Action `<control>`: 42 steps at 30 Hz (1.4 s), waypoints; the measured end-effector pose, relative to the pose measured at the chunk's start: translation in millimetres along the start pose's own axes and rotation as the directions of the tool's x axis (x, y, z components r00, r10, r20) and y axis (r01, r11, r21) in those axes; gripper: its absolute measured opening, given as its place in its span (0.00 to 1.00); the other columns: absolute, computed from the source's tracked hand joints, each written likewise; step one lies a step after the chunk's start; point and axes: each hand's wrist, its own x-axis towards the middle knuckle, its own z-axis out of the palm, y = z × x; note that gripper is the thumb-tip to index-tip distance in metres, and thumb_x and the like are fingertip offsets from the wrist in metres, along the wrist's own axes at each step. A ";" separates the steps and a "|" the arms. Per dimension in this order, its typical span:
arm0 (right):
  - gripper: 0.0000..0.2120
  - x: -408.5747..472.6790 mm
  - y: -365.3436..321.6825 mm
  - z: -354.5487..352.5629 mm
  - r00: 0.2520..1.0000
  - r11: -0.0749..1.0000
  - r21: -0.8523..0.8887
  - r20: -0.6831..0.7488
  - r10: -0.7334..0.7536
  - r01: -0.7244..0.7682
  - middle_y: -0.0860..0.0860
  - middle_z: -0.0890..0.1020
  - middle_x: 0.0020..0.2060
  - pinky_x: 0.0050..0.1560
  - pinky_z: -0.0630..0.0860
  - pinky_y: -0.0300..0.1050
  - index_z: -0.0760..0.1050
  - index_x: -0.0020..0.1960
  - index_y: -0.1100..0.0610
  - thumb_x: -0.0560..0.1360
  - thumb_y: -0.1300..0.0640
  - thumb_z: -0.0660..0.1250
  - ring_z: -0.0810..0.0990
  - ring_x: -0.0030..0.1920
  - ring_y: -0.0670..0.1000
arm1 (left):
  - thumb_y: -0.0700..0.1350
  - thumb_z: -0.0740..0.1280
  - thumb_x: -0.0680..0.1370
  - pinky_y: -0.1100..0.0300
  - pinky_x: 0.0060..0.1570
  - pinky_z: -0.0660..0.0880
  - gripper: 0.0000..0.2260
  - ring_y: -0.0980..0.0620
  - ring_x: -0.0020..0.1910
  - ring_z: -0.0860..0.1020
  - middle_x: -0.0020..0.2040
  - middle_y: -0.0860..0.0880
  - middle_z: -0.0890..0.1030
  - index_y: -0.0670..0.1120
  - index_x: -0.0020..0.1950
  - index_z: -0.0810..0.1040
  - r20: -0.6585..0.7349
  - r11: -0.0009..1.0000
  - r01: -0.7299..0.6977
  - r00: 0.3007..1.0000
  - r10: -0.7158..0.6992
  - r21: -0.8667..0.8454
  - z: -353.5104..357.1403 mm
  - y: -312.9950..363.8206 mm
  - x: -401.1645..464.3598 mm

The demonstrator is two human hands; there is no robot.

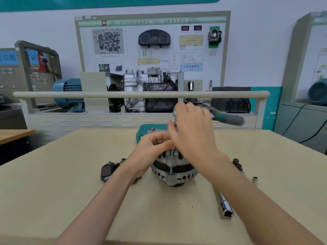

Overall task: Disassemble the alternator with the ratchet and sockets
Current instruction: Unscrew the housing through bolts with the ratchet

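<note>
I see the alternator (174,167) sitting near the middle of the beige table (70,183), standing on one end with its vented silver housing and dark middle band facing me. My left hand (154,145) reaches in from the lower left and rests on the top of the alternator, fingers curled around its upper part as if steadying it; exactly what the fingertips pinch I cannot tell, since the other hand covers them. My right hand (191,128) comes in from the lower right and sits above the alternator, fingers wrapped over the head of the ratchet (226,118). The ratchet's green and grey handle sticks out to the right, blurred, well above the table. The socket under the ratchet head is hidden behind my right hand.

Just left of the alternator lies a black plastic part (107,171), partly behind my left forearm. On the right side of the table lies a chrome extension bar (225,206), its square end pointing toward me. A little beyond it a small socket (255,179) stands upright, and farther back a small dark part (237,164) shows beside my right forearm. Behind the alternator, at the far edge of the table, a green tool case (141,132) peeks out from behind my hands
</note>
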 end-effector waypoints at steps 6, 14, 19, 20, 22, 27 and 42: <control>0.09 22.2 -13.9 -4.5 0.999 0.999 -0.020 0.028 0.038 -0.037 0.53 0.79 0.43 0.42 0.58 0.48 0.70 0.48 0.55 0.77 0.49 0.59 0.77 0.45 0.55 | 0.41 0.67 0.75 0.71 0.44 0.74 0.11 0.61 0.45 0.82 0.43 0.55 0.85 0.56 0.44 0.84 0.018 1.000 0.012 1.000 -0.012 -0.008 3.1 4.5 -3.7; 0.11 12.3 -2.9 5.7 0.995 0.735 0.678 -0.063 0.071 -0.010 0.51 0.71 0.30 0.42 0.66 0.47 0.71 0.36 0.61 0.76 0.58 0.64 0.70 0.35 0.50 | 0.50 0.70 0.74 0.68 0.50 0.75 0.06 0.56 0.53 0.81 0.50 0.52 0.85 0.55 0.50 0.84 0.031 0.998 0.043 0.999 -0.044 0.042 1.2 5.6 -6.6; 0.14 -3.4 -27.5 -7.5 0.991 0.945 -0.298 -0.028 0.135 -0.137 0.51 0.73 0.38 0.40 0.59 0.47 0.70 0.48 0.57 0.71 0.47 0.64 0.66 0.35 0.52 | 0.27 0.60 0.75 0.75 0.27 0.68 0.26 0.65 0.25 0.75 0.24 0.56 0.79 0.53 0.25 0.79 -0.030 0.995 0.040 0.999 -0.037 0.088 6.2 6.9 -9.7; 0.14 8.6 -28.5 -9.5 0.989 0.960 -0.243 0.010 0.145 -0.138 0.51 0.72 0.37 0.40 0.58 0.47 0.68 0.45 0.57 0.73 0.46 0.61 0.64 0.34 0.52 | 0.28 0.60 0.75 0.75 0.28 0.69 0.25 0.65 0.27 0.77 0.26 0.56 0.79 0.52 0.26 0.79 -0.043 0.996 0.044 0.998 -0.041 0.077 6.4 5.4 -9.6; 0.18 32.6 -26.1 -8.0 0.995 0.998 -0.058 0.096 0.035 -0.030 0.48 0.69 0.31 0.40 0.59 0.47 0.64 0.36 0.57 0.77 0.45 0.56 0.66 0.31 0.52 | 0.34 0.65 0.76 0.72 0.38 0.75 0.15 0.61 0.39 0.82 0.37 0.55 0.85 0.51 0.36 0.82 -0.052 0.998 0.050 0.998 -0.048 0.042 8.6 8.9 -10.3; 0.15 16.8 -13.0 3.7 0.999 0.623 0.782 -0.041 0.024 0.017 0.51 0.73 0.27 0.44 0.66 0.46 0.70 0.30 0.59 0.73 0.56 0.59 0.71 0.35 0.50 | 0.49 0.67 0.73 0.59 0.55 0.76 0.07 0.51 0.52 0.81 0.47 0.48 0.85 0.51 0.46 0.84 -0.023 0.996 0.067 0.998 -0.065 0.053 9.6 15.2 -10.1; 0.14 32.6 -8.9 -2.4 0.980 0.805 0.591 0.133 -0.146 0.040 0.47 0.74 0.30 0.39 0.67 0.43 0.69 0.33 0.54 0.77 0.53 0.59 0.72 0.34 0.48 | 0.46 0.65 0.77 0.47 0.58 0.73 0.10 0.43 0.53 0.79 0.49 0.41 0.83 0.42 0.49 0.81 -0.078 0.987 0.104 0.992 -0.095 0.121 13.5 14.5 -10.7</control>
